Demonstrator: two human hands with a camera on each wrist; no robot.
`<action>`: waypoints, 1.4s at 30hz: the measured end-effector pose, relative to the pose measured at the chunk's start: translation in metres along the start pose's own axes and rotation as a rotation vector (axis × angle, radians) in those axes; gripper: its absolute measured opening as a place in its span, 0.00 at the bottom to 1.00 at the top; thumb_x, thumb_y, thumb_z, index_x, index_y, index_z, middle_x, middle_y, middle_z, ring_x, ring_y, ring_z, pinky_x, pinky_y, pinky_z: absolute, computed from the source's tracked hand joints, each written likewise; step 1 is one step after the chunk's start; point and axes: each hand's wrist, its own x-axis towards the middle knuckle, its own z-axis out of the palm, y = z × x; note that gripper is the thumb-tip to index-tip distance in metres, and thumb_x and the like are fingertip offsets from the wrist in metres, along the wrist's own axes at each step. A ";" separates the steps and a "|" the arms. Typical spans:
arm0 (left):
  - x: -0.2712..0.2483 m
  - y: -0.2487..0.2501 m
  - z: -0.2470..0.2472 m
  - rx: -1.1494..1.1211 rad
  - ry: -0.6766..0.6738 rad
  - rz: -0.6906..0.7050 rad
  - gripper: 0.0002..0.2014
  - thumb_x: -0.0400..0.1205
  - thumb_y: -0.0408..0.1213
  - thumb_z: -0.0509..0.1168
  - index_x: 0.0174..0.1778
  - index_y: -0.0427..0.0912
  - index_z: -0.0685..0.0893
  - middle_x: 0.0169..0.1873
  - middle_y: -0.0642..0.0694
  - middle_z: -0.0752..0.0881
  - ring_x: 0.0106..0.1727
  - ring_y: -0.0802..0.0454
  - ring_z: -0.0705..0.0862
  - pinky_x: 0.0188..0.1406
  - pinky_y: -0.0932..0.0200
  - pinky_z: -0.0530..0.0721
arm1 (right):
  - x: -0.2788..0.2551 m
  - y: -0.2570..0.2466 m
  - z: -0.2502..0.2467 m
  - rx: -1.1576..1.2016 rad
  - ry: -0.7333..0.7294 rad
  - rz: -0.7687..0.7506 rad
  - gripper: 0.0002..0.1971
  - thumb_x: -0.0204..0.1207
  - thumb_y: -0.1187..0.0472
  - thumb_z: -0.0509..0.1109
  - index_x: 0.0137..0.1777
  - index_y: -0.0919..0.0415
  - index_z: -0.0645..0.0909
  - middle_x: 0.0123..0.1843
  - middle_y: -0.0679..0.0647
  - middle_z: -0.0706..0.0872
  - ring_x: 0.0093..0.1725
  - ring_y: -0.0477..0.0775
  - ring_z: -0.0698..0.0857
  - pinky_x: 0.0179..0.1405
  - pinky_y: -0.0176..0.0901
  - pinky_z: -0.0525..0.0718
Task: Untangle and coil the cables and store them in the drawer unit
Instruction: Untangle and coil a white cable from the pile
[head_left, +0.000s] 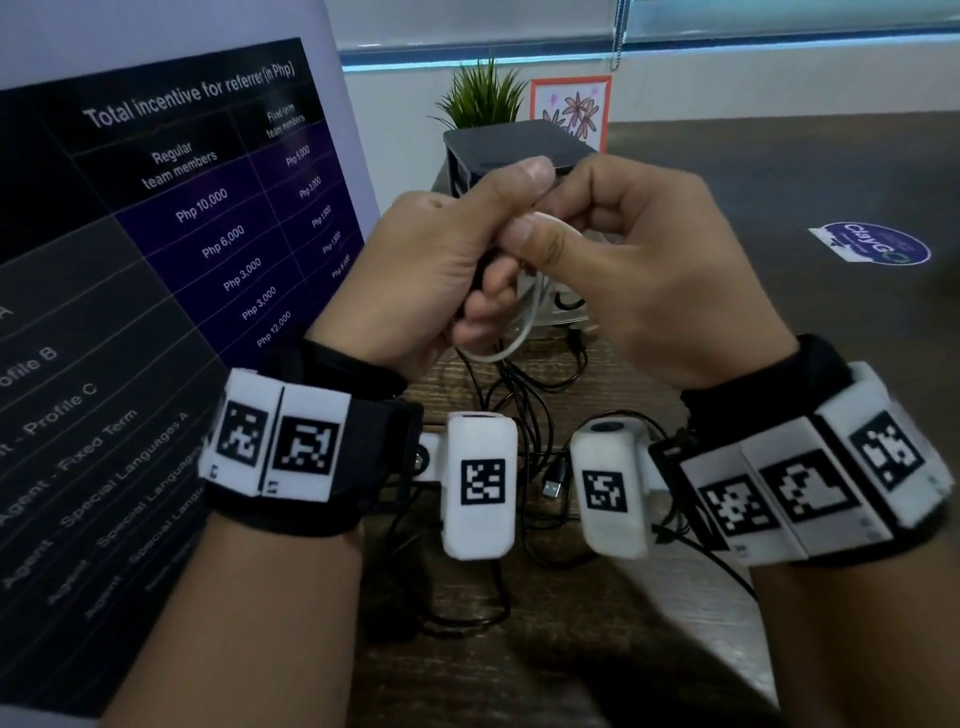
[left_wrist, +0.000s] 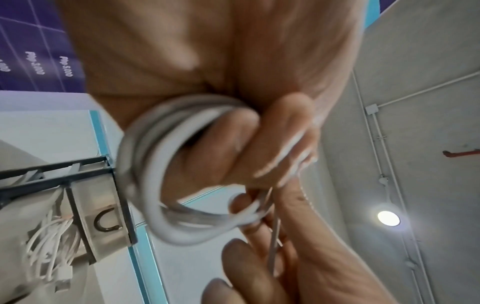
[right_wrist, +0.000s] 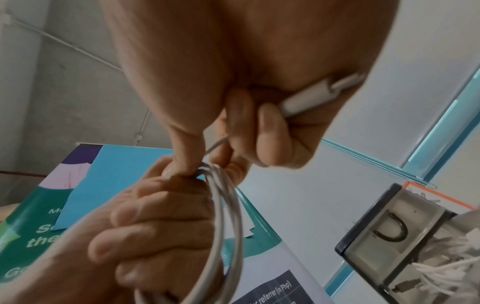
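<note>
White round-sheathed cable, nearly coiled, sits looped in the left hand's curled fingers while the right hand pinches its plug end; white cables already fill the clear-fronted drawer unit, black cables remain tangled on the table.

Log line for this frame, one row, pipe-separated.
left hand grips white cable coil | right hand pinches its plug end | drawer unit behind

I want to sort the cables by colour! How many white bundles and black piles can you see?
White coil in both hands: 1
White bundle in the drawer unit: 1
Black tangle on the table: 1
Total: 3
</note>
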 end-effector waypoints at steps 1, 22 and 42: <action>0.001 0.000 0.000 0.005 0.065 0.013 0.30 0.83 0.47 0.67 0.14 0.43 0.72 0.10 0.48 0.68 0.11 0.54 0.62 0.13 0.70 0.61 | 0.000 0.000 0.000 -0.038 0.038 -0.013 0.13 0.75 0.55 0.78 0.42 0.66 0.84 0.39 0.62 0.91 0.41 0.63 0.89 0.43 0.59 0.86; 0.009 -0.001 0.002 -0.248 0.139 -0.133 0.26 0.89 0.50 0.56 0.24 0.48 0.66 0.16 0.53 0.62 0.14 0.59 0.56 0.17 0.68 0.57 | 0.006 0.012 -0.006 -0.113 0.219 0.057 0.01 0.75 0.60 0.78 0.44 0.54 0.91 0.36 0.47 0.92 0.35 0.44 0.90 0.37 0.36 0.85; 0.007 -0.004 -0.004 -0.182 0.075 -0.048 0.23 0.89 0.53 0.55 0.29 0.45 0.68 0.18 0.52 0.66 0.17 0.60 0.62 0.19 0.68 0.62 | 0.003 -0.005 0.004 0.684 -0.021 0.376 0.20 0.72 0.75 0.71 0.64 0.63 0.78 0.43 0.67 0.85 0.42 0.64 0.86 0.56 0.66 0.86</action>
